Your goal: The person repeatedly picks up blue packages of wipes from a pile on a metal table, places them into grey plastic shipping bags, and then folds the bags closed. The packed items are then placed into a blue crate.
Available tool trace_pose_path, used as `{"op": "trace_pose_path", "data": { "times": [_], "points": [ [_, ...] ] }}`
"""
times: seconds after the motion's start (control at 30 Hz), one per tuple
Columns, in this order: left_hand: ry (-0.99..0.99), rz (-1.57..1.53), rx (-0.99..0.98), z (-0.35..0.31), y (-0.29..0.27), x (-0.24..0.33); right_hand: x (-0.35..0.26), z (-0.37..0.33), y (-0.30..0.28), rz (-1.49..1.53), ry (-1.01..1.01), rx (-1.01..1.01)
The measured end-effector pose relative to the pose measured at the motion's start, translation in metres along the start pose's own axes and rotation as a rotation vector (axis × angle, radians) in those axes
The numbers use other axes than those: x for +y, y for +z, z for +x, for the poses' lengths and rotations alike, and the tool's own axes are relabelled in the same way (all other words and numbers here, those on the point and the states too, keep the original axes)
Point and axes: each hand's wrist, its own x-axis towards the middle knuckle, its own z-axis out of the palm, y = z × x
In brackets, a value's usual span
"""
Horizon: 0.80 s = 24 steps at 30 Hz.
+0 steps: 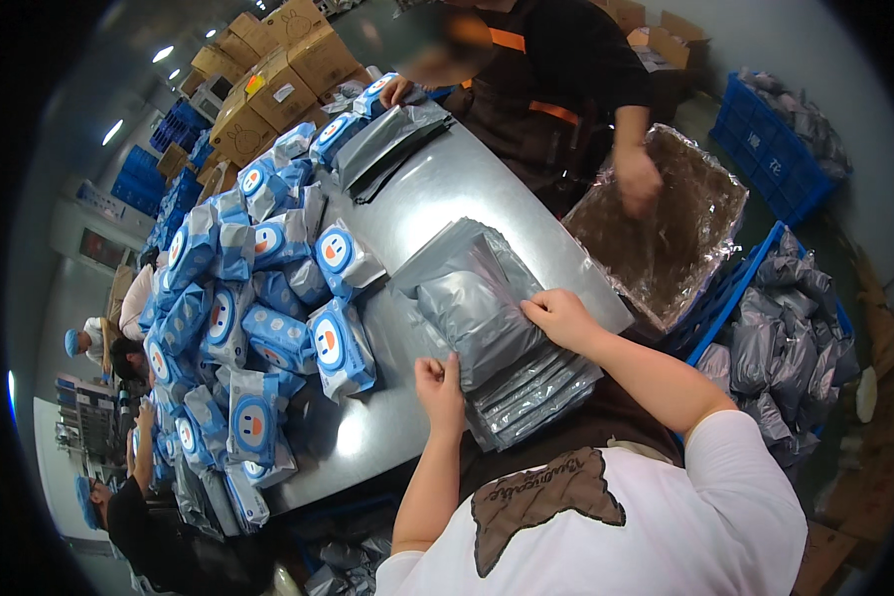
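Note:
On the metal table, a grey plastic mailing bag (472,323) lies in front of me, bulging as if something is inside; its contents are hidden. My left hand (440,389) is closed at its near left edge, thumb and fingers pinched together. At the right edge, my right hand (558,316) pinches the plastic. Beneath is a stack of flat grey mailing bags (536,402), their folded edges toward me. To the left rises a large heap of blue-and-white soft packs (288,338), which look like wipes or tissues.
Across the metal table (457,179), a co-worker in dark clothes has one hand (638,181) over a foil-lined container (666,233) and another beside more grey bags (387,144). Blue crates (773,149) with filled grey bags stand at right. Cardboard boxes (278,89) are stacked behind.

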Motion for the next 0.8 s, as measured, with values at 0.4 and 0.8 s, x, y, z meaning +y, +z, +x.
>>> {"op": "trace_pose_path", "data": {
  "times": [0.4, 0.8],
  "points": [
    [0.124, 0.377, 0.053, 0.012, 0.042, 0.009, -0.041, -0.007, 0.033, -0.173, -0.355, 0.16],
    [-0.369, -0.807, -0.056, -0.088, -0.098, 0.049, -0.109, -0.054, 0.056, 0.282, -0.686, -0.605]
  ]
}}
